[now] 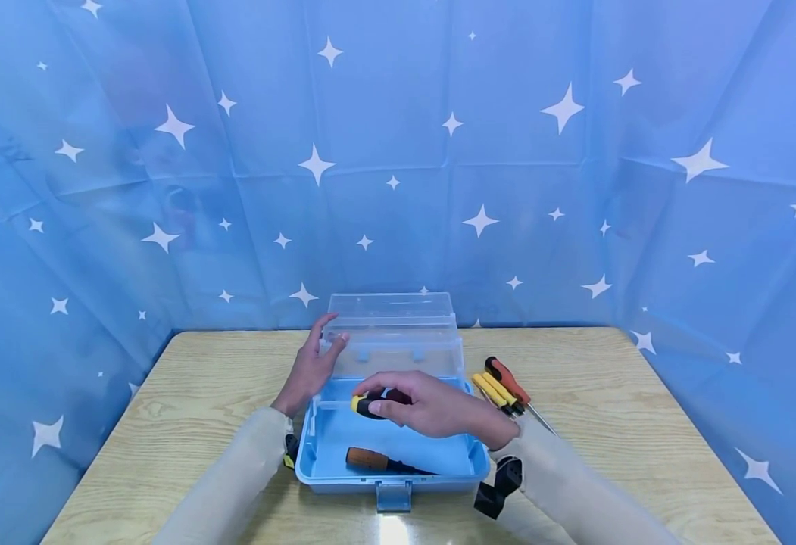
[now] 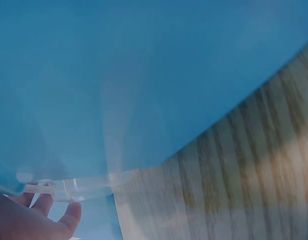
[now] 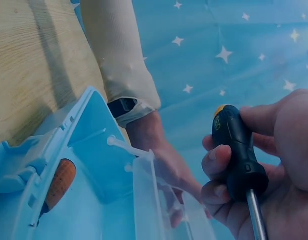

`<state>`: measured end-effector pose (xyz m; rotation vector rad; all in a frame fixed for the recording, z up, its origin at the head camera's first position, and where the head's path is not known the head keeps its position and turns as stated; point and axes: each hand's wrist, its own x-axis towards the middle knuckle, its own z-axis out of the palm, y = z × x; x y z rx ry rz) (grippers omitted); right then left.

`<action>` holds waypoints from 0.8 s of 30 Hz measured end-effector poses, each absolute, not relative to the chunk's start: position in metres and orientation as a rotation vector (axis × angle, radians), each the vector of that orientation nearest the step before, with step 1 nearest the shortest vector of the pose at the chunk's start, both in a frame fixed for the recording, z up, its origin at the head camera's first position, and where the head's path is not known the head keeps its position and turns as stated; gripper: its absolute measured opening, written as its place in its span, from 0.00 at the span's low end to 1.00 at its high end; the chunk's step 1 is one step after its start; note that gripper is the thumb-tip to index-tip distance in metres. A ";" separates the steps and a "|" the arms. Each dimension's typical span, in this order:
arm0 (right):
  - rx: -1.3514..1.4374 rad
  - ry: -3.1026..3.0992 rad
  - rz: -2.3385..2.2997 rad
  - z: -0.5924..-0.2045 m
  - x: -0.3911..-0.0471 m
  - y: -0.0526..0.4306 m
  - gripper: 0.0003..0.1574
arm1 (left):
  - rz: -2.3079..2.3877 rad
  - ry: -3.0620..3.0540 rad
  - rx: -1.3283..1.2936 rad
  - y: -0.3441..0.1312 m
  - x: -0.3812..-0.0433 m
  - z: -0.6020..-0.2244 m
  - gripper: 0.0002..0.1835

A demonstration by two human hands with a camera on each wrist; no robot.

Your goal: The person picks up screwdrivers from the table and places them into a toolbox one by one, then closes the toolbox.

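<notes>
A light blue toolbox (image 1: 346,483) stands on the table with its clear lid (image 1: 391,309) raised at the back. My left hand (image 1: 310,372) holds the lid's left edge, thumb on one side and fingers on the other. Over the box, my right hand (image 1: 432,406) grips a screwdriver (image 3: 234,145) by its black handle with a yellow end; its metal shaft shows in the right wrist view. Inside the box, near the front wall, lies a screwdriver with a brown handle (image 1: 368,459) and dark shaft.
Right of the toolbox lie several yellow-handled screwdrivers (image 1: 496,387) beside a red-and-black-handled screwdriver (image 1: 509,382). The latch (image 1: 394,497) hangs at the box's front. A blue curtain (image 1: 398,151) with white stars surrounds the wooden table (image 1: 609,393).
</notes>
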<state>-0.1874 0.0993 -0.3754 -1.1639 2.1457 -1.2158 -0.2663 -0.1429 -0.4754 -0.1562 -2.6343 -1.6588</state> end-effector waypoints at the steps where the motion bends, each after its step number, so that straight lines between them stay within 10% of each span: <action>1: -1.159 2.143 -1.214 -0.376 -0.187 0.099 0.22 | -1.661 -2.632 -0.156 -0.143 -0.266 -0.476 0.38; 24: -1.150 2.077 -1.167 -0.400 -0.184 0.082 0.20 | -1.649 -2.630 -0.149 -0.143 -0.269 -0.476 0.38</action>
